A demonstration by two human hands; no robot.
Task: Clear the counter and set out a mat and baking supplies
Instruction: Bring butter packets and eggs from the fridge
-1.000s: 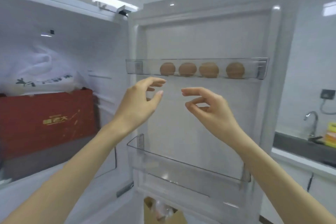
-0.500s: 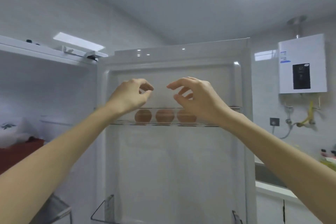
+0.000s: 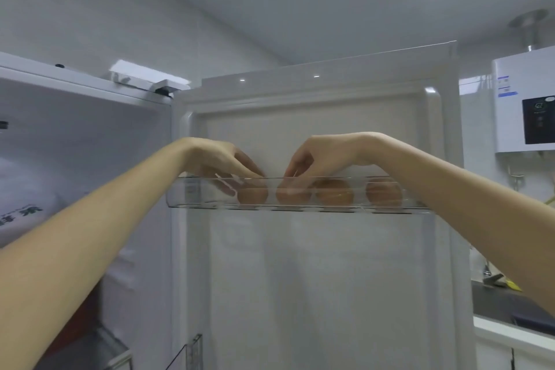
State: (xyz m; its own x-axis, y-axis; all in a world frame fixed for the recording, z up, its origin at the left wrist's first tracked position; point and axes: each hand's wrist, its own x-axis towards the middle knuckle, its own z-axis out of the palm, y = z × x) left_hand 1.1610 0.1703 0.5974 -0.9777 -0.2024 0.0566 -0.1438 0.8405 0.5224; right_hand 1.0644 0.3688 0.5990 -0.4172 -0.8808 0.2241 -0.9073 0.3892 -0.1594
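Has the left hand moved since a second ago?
Yes, upward: the left hand was below the clear door shelf then; now it reaches over the rim, fingers dipping in by the leftmost egg.

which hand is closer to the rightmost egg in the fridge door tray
Right. The right hand dips into the door tray with its fingertips two eggs left of the rightmost egg. The left hand is further left, by the leftmost egg.

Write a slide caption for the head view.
Left hand and right hand dip into the clear fridge-door tray that holds four brown eggs.
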